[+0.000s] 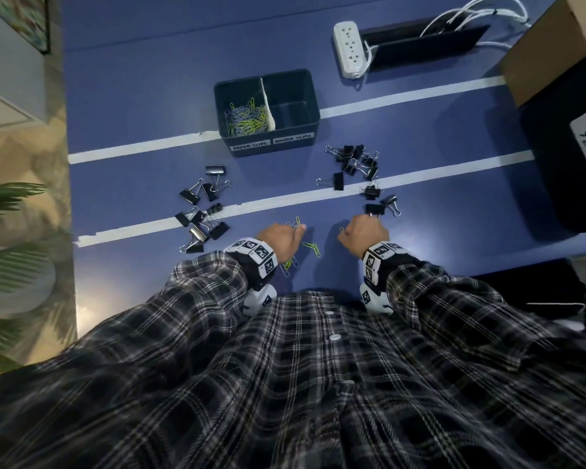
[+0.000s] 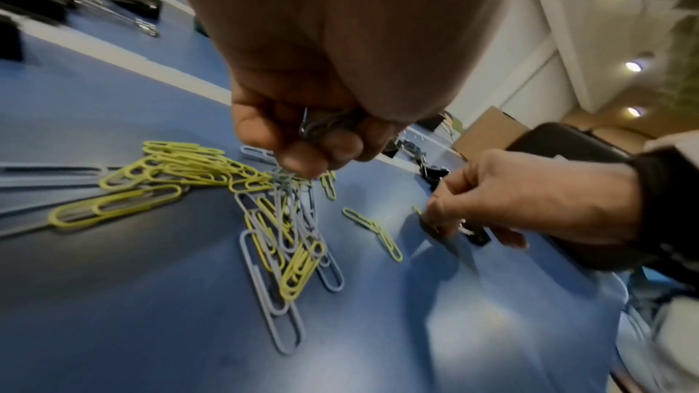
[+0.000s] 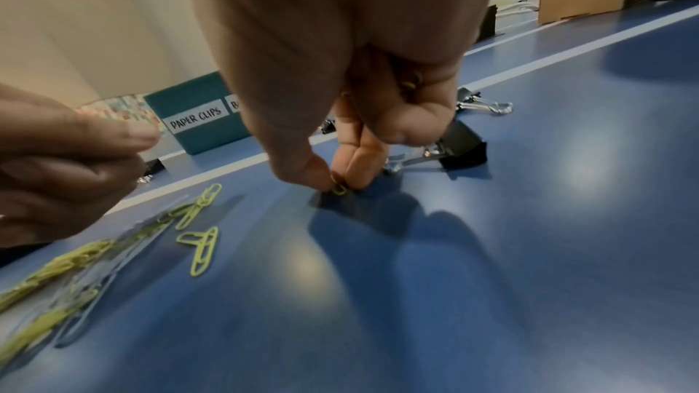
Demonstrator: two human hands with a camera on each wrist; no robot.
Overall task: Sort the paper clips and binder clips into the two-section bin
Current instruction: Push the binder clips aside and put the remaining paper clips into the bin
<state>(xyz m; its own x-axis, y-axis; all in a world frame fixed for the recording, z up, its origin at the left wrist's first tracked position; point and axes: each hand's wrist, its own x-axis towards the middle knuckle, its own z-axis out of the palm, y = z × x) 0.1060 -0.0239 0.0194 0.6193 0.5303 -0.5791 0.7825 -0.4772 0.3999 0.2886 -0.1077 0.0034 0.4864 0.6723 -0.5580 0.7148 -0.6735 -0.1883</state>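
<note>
Fingers (image 3: 355, 160) of the right hand (image 1: 362, 233) pinch one yellow paper clip (image 3: 339, 189) against the blue table (image 1: 149, 96), thumb opposite two fingertips; more yellow wire shows tucked under its curled outer fingers. The left hand (image 1: 279, 236) is curled round a small bunch of grey paper clips (image 2: 329, 124), with a tangle hanging from its fingertips onto the loose pile (image 2: 279, 238).

Landmark: the bin (image 1: 268, 111). Both hands work at the near table edge, well apart from the bin. Between them and the bin lie the binder clips, one group (image 1: 202, 211) toward its left, another (image 1: 356, 162) just before its right corner.

The bin's left section (image 1: 246, 118), labelled PAPER CLIPS, already holds a heap; the right section (image 1: 290, 111) looks empty.

Step in hand, as judged: gathering the last paper clips; binder clips not yet started. The next move calls for lifting both handfuls without shedding linked clips, then carrying them over the left section.

View notes: only the wrist views show what each hand holds; the head view alone shows the bin's contents and both binder clip groups.
</note>
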